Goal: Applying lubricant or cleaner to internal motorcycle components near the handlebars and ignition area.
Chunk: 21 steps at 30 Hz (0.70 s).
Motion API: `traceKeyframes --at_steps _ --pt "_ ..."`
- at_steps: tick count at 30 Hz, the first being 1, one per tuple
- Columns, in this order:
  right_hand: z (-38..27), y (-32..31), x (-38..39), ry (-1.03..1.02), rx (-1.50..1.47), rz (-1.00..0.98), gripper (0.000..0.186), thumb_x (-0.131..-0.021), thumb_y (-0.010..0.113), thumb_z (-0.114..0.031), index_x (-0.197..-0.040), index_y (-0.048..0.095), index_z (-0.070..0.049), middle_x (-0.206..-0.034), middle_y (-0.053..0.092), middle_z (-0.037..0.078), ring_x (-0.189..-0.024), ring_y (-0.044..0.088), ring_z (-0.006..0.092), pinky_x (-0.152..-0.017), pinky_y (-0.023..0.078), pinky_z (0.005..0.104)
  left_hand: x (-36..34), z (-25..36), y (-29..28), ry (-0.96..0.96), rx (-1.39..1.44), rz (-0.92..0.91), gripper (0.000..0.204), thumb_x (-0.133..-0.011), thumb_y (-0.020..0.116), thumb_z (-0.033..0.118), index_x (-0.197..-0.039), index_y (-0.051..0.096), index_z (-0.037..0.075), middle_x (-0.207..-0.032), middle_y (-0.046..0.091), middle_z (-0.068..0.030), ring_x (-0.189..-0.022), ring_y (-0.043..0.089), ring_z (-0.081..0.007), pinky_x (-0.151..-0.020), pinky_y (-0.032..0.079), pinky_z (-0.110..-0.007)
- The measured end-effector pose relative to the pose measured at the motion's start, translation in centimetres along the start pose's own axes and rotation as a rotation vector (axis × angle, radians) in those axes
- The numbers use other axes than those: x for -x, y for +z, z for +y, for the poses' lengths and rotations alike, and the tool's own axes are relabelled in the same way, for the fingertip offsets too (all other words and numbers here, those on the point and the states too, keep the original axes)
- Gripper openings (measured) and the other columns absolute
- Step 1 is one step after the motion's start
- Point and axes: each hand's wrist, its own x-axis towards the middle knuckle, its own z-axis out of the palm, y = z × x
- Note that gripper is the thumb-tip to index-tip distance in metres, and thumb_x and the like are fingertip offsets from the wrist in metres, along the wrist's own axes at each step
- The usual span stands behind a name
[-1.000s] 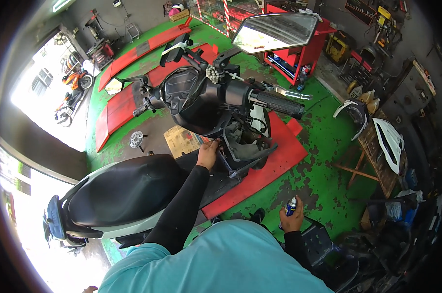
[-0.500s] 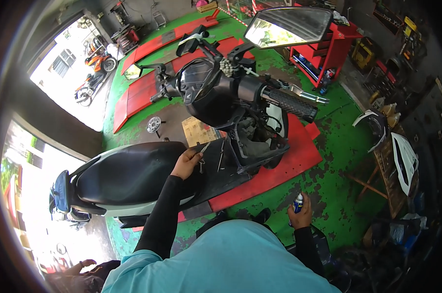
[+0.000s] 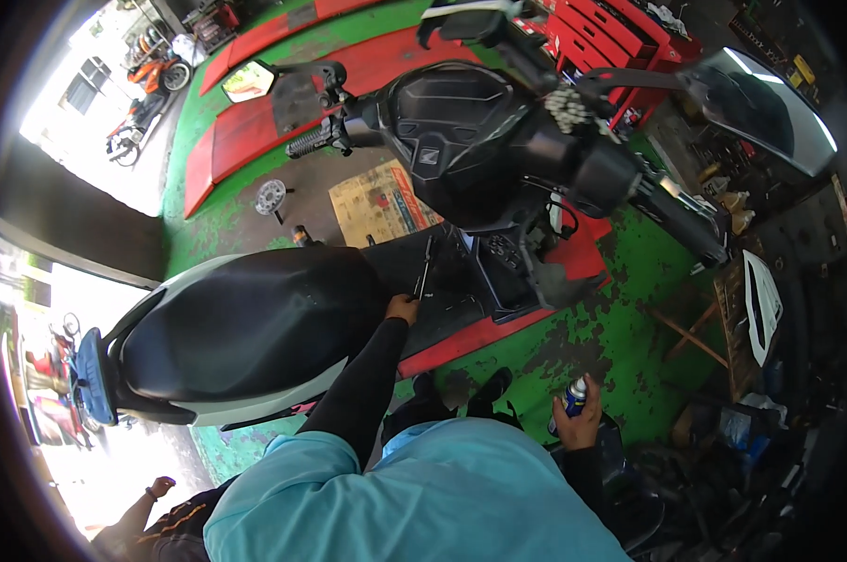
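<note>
A scooter with a black seat (image 3: 245, 323) stands across the view, its handlebar and dash (image 3: 451, 122) at upper right. My left hand (image 3: 404, 309) is low on the dark footboard (image 3: 451, 304), by the seat's front edge. Its fingers look curled, but what they hold is hidden. Just beyond them lies a long, thin metal tool (image 3: 425, 267). My right hand (image 3: 581, 417) is wrapped round a blue spray can (image 3: 572, 397) with a white top, held upright away from the scooter at lower right.
Past the footboard, flattened cardboard (image 3: 376, 206) and a round metal part (image 3: 271, 197) lie on the floor. A mirror (image 3: 770, 108) juts out at right, near a red tool cabinet (image 3: 596, 33). A white panel (image 3: 760, 304) rests on a wooden stand. Another person's hand (image 3: 162, 486) shows at lower left.
My left hand has gone from holding a small slender thing above the footboard down onto it, near the long tool. The view has shifted, and the handlebar looks nearer. My right hand keeps the can.
</note>
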Motion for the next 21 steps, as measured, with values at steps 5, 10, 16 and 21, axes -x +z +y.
traceKeyframes --at_steps 5,10,16,21 --pt "-3.6 1.2 2.2 0.040 0.028 -0.013 0.070 -0.075 0.082 -0.012 -0.136 0.048 -0.005 -0.119 0.060 0.020 -0.103 0.063 0.0371 -0.091 0.050 0.0433 -8.4 -11.2 2.2 -0.111 0.055 0.104 0.027 -0.085 0.063 0.020 -0.102 0.073 0.001 -0.079 0.070 -0.0158 -0.075 0.070 -0.0289 -0.069 0.055 -0.040" --pt "-6.2 1.7 3.7 0.043 0.109 0.051 0.072 -0.074 0.082 -0.008 -0.137 0.045 -0.006 -0.112 0.063 0.018 -0.097 0.064 0.0332 -0.086 0.052 0.0408 -9.0 -11.3 6.2 -0.135 -0.232 0.069 0.028 -0.085 0.064 0.022 -0.102 0.073 0.000 -0.083 0.072 -0.0154 -0.070 0.072 -0.0272 -0.065 0.056 -0.040" --pt "-11.5 3.6 0.3 -0.147 0.070 -0.015 0.077 -0.072 0.081 -0.003 -0.136 0.039 -0.013 -0.108 0.063 0.017 -0.088 0.064 0.0303 -0.078 0.052 0.0393 -8.9 -12.8 5.1 -0.180 -0.140 0.137 0.033 -0.083 0.068 0.027 -0.101 0.073 -0.001 -0.093 0.073 -0.0213 -0.083 0.073 -0.0349 -0.076 0.056 -0.042" --pt "-14.4 6.5 -3.6 -0.231 0.011 -0.030 0.073 -0.072 0.081 -0.003 -0.134 0.042 -0.013 -0.106 0.062 0.018 -0.084 0.065 0.0350 -0.071 0.054 0.0402 -7.3 -10.2 5.5 -0.114 -0.074 0.251 0.048 -0.086 0.068 0.028 -0.124 0.062 0.000 -0.114 0.067 -0.0271 -0.099 0.069 -0.0393 -0.091 0.052 -0.044"
